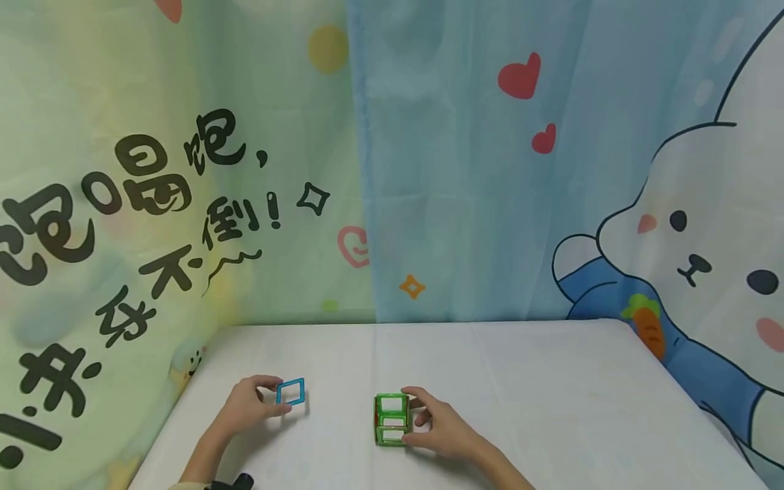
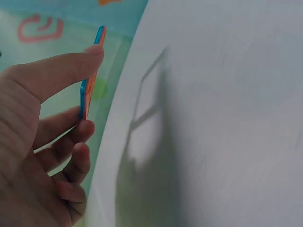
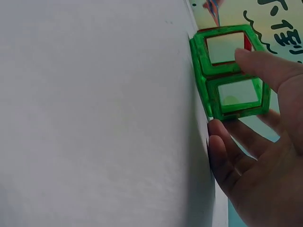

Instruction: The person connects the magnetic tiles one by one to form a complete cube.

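Observation:
At left in the head view, my left hand [image 1: 245, 408] pinches a blue open-frame magnetic tile [image 1: 303, 390] between thumb and fingers, raised off the table. Edge-on in the left wrist view, the tile [image 2: 84, 92] shows blue on one side and orange on the other; the other fingers are loosely bent. My right hand [image 1: 444, 429] grips a green block of joined magnetic tiles [image 1: 392, 415] from its right side. The right wrist view shows two window-like frames on this green block [image 3: 227, 71], with some red parts behind, thumb on its near face and fingers beneath.
Both hands are over a white-covered table [image 1: 527, 381]. Behind it hangs a printed curtain [image 1: 441, 170] with hearts, lettering and a cartoon rabbit. A black object [image 1: 241, 482] shows by the left wrist at the bottom edge.

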The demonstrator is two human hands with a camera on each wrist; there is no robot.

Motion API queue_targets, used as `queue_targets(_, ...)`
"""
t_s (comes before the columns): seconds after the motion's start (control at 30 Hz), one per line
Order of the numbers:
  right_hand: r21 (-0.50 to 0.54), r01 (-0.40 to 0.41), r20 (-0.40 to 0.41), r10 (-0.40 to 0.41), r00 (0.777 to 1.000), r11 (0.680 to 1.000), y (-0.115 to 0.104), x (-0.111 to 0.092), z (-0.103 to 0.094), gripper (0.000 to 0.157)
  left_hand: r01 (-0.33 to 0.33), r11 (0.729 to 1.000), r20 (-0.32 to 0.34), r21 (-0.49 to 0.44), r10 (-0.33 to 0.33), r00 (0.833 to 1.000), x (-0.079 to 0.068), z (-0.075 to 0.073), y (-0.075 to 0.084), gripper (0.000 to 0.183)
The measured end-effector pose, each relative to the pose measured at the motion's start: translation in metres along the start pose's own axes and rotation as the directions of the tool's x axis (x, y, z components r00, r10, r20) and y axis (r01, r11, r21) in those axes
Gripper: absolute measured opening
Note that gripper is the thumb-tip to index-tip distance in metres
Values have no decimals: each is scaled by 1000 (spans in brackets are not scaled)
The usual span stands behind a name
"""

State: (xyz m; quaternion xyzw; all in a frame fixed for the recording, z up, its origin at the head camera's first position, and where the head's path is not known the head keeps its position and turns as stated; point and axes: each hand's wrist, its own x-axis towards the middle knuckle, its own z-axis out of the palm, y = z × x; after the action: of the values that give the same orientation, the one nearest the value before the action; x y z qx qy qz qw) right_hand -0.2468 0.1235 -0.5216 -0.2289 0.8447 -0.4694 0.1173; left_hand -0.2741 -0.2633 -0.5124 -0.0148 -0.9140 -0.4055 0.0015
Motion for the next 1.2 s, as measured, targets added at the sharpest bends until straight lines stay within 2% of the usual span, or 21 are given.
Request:
queue_targets(0.13,-3,23,-16,-23,1000,1000,-2,-4,2,73,-27,1000,-10,-11,27,1000,-4,18,11,52)
queue_targets(0.23,-5,30,-20,-30,999,1000,-2,-4,3,71,-73,997,-11,-31,73,997,-6,29,17,53)
queue_targets(0.47,-1,35,-26,-35,999,999,-1,3,4,71,-165,982,-1,-90,165,986,-8,43,30,53)
queue_targets(0.73,-1,19,-33,-19,999,1000,-2,-1,2,72,-267,960,7,-85,268,963,-14,63,53,56)
queue_targets(0.9,-12,12,-28,-13,1000,1000,-3,-2,2,72,-277,956,5,-96,278,960,-16,74,64,55)
queue_targets(1.2,-16,19,-23,-19,1000,1000,-5,-1,2,71,-299,943,37,-143,307,951,-19,83,75,56)
